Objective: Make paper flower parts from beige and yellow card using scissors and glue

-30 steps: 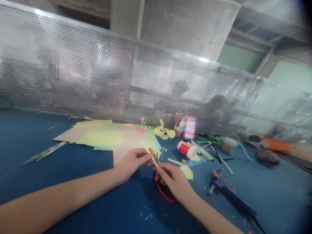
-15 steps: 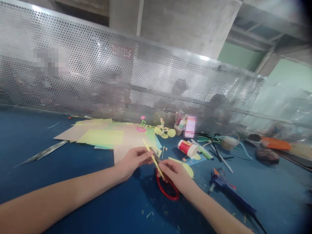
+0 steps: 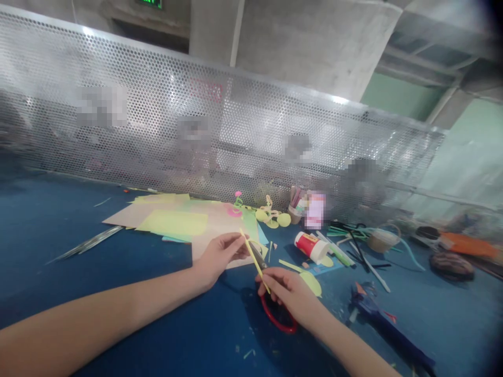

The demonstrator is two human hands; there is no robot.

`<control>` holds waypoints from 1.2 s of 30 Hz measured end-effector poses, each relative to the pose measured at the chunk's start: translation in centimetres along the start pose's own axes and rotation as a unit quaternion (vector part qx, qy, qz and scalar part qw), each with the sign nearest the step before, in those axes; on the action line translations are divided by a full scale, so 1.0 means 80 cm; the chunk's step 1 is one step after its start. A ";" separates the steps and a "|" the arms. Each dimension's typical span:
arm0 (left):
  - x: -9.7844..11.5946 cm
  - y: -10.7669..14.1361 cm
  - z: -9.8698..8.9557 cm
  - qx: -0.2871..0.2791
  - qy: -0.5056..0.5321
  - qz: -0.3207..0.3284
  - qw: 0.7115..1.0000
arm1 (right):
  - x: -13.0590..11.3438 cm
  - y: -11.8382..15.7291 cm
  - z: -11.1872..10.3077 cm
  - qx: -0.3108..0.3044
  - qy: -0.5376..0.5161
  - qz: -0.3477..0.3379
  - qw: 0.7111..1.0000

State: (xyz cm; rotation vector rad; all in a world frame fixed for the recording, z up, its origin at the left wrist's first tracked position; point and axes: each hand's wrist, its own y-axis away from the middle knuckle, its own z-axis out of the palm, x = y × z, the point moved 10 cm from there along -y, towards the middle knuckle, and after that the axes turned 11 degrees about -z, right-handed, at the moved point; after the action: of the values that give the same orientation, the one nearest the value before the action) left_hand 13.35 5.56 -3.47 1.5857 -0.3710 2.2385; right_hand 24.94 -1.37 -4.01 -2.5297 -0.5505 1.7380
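A narrow yellow strip (image 3: 255, 259) slants between my two hands. My left hand (image 3: 222, 257) pinches its upper part with thumb and fingertips. Lower down, the fingers of my right hand (image 3: 288, 290) are closed on the strip's other end. Scissors with red handles (image 3: 280, 318) show at my right hand, their dark blades (image 3: 259, 257) pointing up behind the strip toward my left fingertips. Whether the right hand also grips the scissors I cannot tell. Beside that hand lies a yellow paper oval (image 3: 310, 283) on the blue table.
Yellow and pale paper sheets (image 3: 173, 222) lie behind my left hand. Small paper figures (image 3: 271, 214) stand farther back. To the right are a red-and-white bottle (image 3: 310, 246), loose strips and a blue glue gun (image 3: 389, 324). A perforated metal screen (image 3: 251, 125) spans the far side.
The whole view has shifted, so everything sits slightly farther right and lower. Both hands keep their hold on the yellow strip.
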 end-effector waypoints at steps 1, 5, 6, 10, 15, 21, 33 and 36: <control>0.002 -0.001 -0.003 0.008 0.004 0.002 1.000 | 0.000 0.000 0.000 0.000 0.003 0.000 1.000; 0.007 -0.002 -0.010 0.029 0.019 0.002 0.999 | -0.001 0.001 0.000 0.002 0.009 -0.002 1.000; 0.008 -0.002 -0.011 0.032 0.022 0.003 0.999 | -0.001 0.001 0.000 0.004 0.008 -0.002 1.000; 0.009 -0.002 -0.014 0.042 0.035 0.001 0.998 | 0.003 0.001 -0.013 0.066 -0.031 0.023 0.997; 0.006 0.000 -0.003 0.010 -0.018 -0.012 1.000 | -0.001 0.006 -0.070 0.254 -0.194 -0.003 0.947; -0.002 0.012 0.038 -0.053 -0.238 0.002 0.970 | 0.006 0.004 -0.085 0.281 -0.270 -0.013 0.921; -0.020 0.020 0.055 -0.101 -0.303 -0.018 0.948 | 0.002 0.001 -0.070 0.219 -0.152 -0.009 0.964; -0.021 0.024 0.062 -0.127 -0.315 -0.011 0.941 | -0.004 0.001 -0.069 0.212 -0.108 -0.016 0.971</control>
State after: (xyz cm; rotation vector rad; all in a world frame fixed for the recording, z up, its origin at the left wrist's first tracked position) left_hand 17.15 1.52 -3.42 2.1019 -0.7682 1.5311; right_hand 29.88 -0.56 -1.63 -2.0491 -0.1914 1.8898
